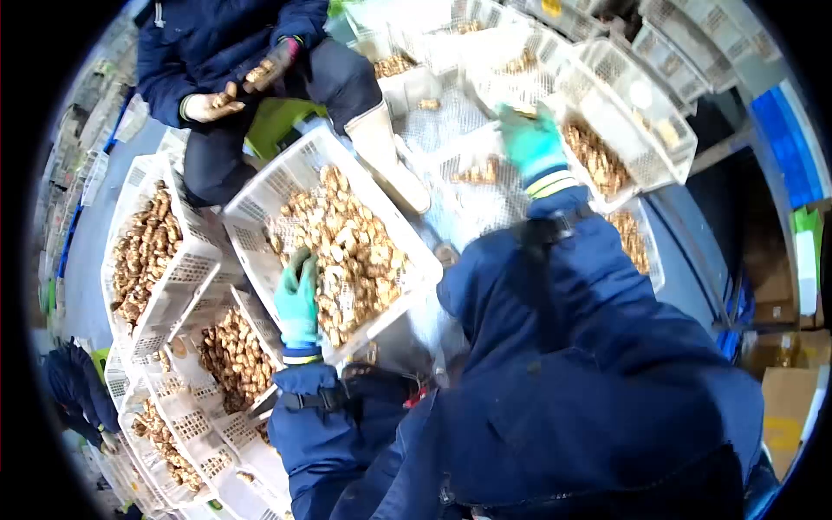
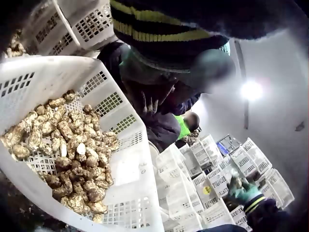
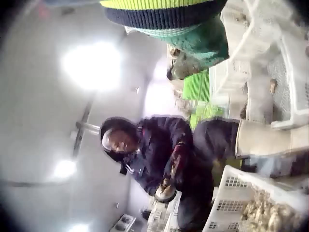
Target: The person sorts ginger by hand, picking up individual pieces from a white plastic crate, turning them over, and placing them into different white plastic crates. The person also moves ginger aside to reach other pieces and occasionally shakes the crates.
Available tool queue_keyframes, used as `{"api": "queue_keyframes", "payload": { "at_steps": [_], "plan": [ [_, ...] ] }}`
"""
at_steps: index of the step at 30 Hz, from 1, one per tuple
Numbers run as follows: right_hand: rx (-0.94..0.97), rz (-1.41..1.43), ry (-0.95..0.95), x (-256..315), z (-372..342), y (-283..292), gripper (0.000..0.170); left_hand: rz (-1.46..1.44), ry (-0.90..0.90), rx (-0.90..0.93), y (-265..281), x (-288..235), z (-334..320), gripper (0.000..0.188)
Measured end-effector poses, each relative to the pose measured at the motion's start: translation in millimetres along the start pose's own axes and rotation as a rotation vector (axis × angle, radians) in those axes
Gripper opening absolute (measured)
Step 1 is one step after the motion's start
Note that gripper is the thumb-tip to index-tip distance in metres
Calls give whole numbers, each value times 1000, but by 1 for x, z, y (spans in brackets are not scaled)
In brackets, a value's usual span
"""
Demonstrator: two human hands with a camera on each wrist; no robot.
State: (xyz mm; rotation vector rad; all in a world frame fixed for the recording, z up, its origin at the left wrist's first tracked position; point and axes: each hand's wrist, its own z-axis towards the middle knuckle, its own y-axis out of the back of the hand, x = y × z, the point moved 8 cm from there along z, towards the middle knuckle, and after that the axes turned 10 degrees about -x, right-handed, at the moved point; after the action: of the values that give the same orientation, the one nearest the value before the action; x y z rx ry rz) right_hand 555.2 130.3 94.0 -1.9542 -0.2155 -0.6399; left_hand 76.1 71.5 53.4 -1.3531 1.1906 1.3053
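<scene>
A white perforated plastic crate (image 1: 247,230) stands in front of me, heaped with knobbly brown-and-cream mushrooms (image 1: 355,251). My left hand (image 1: 299,299), in a green glove, lies over the crate's near left side. Its fingers are loosely bent beside the mushrooms, and no piece shows in its grip. Out to the right, my green-gloved right hand (image 1: 530,147) is blurred above the other crates. At its fingertips a small brown mushroom (image 1: 524,111) shows, pinched and mostly hidden by the glove.
A person (image 1: 225,52) sits opposite, holding a mushroom (image 1: 258,73) between both hands. Crates of mushrooms stand at the left (image 1: 143,251) and at the right (image 1: 598,160). A mesh-bottomed crate (image 1: 433,126) lies beyond the person's white boot (image 1: 381,147). Cardboard boxes (image 1: 789,407) stand far right.
</scene>
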Motion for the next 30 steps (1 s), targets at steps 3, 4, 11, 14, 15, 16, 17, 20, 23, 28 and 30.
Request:
{"api": "queue_keyframes", "payload": {
  "at_steps": [3,4,11,14,15,16,17,20,23,28,30],
  "plan": [
    [-177,162,208,66,2,24,77,-24,-35,-4,1,-13,-5,34],
    [-228,136,200,61,-6,20,61,19,-56,-6,5,-6,0,35],
    [257,-493,-250,-112,-68,-67,40,-19,-109,-123,25,-19,-1,39],
    [368,-566,-366,-173,-70,-64,38,126,-197,-231,60,-20,3,28],
    [404,-511,-488,-200,-58,-49,36,29,-116,-241,67,-20,3,23],
    [414,-750,-306,-199,-65,-49,36,-62,-29,-265,71,-25,-2,19],
    [228,-857,-400,-212,-59,-31,37,17,-43,-319,79,-39,-13,17],
    [257,-1221,-384,-228,-52,-20,35,111,-132,-348,119,-2,-2,21],
    [493,-1525,-234,-248,-54,-26,30,64,17,-457,136,2,-15,36],
    [1409,-1991,519,-312,-58,-42,28,-379,223,-502,157,45,-8,47],
    [1512,-1988,431,-330,-68,-35,26,-456,225,-525,160,52,-3,52]
  ]
}}
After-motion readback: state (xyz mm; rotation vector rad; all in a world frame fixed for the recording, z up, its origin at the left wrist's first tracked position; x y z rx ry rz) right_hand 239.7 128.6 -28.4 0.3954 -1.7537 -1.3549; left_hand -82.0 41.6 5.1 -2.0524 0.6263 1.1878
